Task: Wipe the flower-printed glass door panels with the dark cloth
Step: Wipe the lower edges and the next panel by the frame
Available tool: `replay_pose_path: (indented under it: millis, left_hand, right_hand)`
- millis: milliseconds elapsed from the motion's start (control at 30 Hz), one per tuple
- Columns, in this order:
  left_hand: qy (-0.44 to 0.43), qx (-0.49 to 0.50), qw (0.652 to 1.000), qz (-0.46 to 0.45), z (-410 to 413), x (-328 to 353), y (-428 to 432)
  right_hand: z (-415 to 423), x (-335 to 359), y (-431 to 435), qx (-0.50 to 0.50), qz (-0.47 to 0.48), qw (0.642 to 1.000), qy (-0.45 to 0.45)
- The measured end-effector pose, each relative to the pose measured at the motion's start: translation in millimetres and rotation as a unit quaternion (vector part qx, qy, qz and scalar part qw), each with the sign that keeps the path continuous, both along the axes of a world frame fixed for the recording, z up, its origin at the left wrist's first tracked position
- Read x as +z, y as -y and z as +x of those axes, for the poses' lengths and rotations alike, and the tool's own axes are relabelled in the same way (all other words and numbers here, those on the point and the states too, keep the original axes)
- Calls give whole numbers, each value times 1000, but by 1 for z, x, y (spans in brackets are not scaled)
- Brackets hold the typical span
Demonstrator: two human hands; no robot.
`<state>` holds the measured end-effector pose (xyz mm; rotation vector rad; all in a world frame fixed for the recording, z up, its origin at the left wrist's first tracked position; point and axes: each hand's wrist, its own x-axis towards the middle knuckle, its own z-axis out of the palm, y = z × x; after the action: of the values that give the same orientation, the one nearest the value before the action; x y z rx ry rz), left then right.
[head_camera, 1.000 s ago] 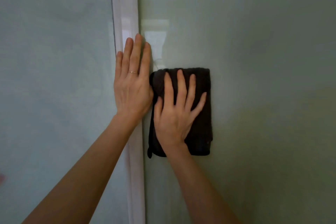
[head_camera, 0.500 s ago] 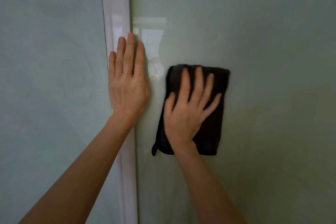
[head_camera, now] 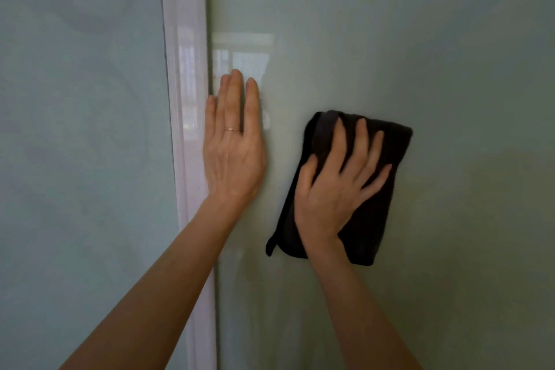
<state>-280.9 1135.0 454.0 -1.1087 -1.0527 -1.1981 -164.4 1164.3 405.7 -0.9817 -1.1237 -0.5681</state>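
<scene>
Frame (head_camera: 186, 159) borders left hand (head_camera: 234, 156) — right hand (head_camera: 333, 189) presses cloth (head_camera: 369, 219) nearby.

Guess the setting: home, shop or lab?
Likely indoors in a home, though little shows: two pale glass door panels, a glossy white frame between them, and a window reflection in the right panel. The right hand presses a dark cloth on it.

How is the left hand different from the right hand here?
The left hand lies bare on the glass panel beside the white frame; the right hand presses the dark cloth. The left hand's fingers are together and upright; the right hand's are spread and tilted rightward. The left hand wears a ring; the right hand shows none. Both face the same panel, palms flat.
</scene>
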Motion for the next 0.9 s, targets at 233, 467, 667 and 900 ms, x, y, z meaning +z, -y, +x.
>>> replay_pose_path:
  millis: [233, 467, 667, 900]
  left_hand:
    - [13, -57, 998, -7, 24, -1, -14]
    - [18, -59, 998, -9, 28, -3, -14]
    - [10, -55, 998, 0, 25, -1, -12]
    - [22, -48, 999, 2, 28, -2, -13]
  right_hand:
    - [54, -15, -18, 8, 48, 994, 98]
    - [31, -5, -10, 2, 1, 999, -47]
    - [55, -21, -20, 27, 56, 990, 124]
    - [54, -7, -18, 19, 11, 998, -63]
